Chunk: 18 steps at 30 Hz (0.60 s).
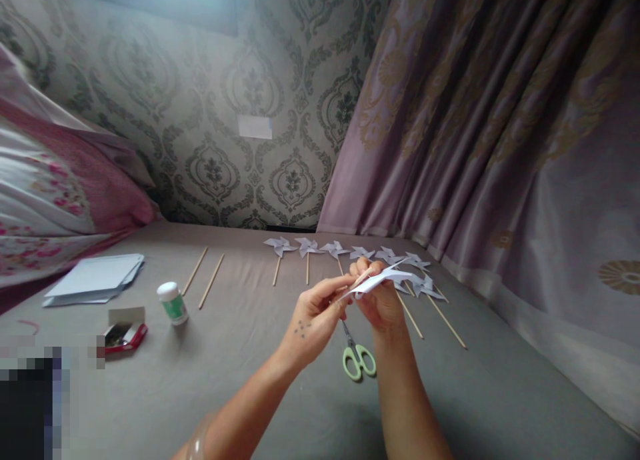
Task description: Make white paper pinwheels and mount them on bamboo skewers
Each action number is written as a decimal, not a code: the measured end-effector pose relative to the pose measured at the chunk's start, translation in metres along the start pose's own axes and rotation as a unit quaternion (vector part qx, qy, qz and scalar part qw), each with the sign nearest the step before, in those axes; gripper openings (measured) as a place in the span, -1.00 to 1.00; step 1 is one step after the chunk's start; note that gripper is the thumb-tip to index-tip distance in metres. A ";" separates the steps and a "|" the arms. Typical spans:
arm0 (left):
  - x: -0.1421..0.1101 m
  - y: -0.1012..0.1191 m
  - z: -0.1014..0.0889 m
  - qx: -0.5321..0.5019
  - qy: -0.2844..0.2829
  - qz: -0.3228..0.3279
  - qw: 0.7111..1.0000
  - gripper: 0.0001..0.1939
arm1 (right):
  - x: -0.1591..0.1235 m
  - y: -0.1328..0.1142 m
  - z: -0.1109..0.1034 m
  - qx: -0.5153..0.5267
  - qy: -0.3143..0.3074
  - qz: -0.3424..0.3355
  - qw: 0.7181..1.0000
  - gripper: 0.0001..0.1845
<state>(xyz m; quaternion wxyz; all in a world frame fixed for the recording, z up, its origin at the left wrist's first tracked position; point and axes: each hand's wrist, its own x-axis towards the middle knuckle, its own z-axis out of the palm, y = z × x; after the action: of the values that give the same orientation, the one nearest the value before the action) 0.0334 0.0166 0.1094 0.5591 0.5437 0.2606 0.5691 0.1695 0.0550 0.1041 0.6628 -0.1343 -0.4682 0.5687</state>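
Observation:
Held up over the bed is a white paper pinwheel (380,281), seen nearly edge-on, with folded blades. My left hand (320,313) pinches its left edge between thumb and fingers. Behind and beneath the paper, my right hand (383,303) is closed on it, partly covered by the blades. A short pale strip near the fingers may be part of a stick; I cannot tell. Scissors (357,361) with light green handles lie just below the hands. Beyond them, several finished pinwheels (309,247) on wooden sticks lie in a row.
Two loose wooden sticks (211,281) lie left of centre. Near them stand a white and green bottle (173,304) and an open red box (125,337) of small dark items. A stack of white paper (95,278) lies far left. Curtains (450,127) hang along the right.

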 end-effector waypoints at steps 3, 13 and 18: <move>0.000 0.000 0.000 0.007 -0.001 0.009 1.000 -0.71 | 0.000 0.000 0.001 -0.016 0.009 -0.001 1.000 -0.74; 0.000 -0.003 -0.001 0.015 -0.005 0.012 1.000 -0.71 | 0.000 0.004 -0.005 0.007 -0.013 -0.002 1.000 -0.76; 0.000 0.000 0.000 0.017 -0.004 0.011 1.000 -0.72 | 0.000 0.004 -0.006 0.012 -0.010 0.003 1.000 -0.76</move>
<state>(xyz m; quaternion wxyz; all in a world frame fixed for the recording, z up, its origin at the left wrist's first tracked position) 0.0334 0.0168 0.1092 0.5447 0.5580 0.2623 0.5685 0.1714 0.0583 0.0980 0.6579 -0.1220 -0.4674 0.5777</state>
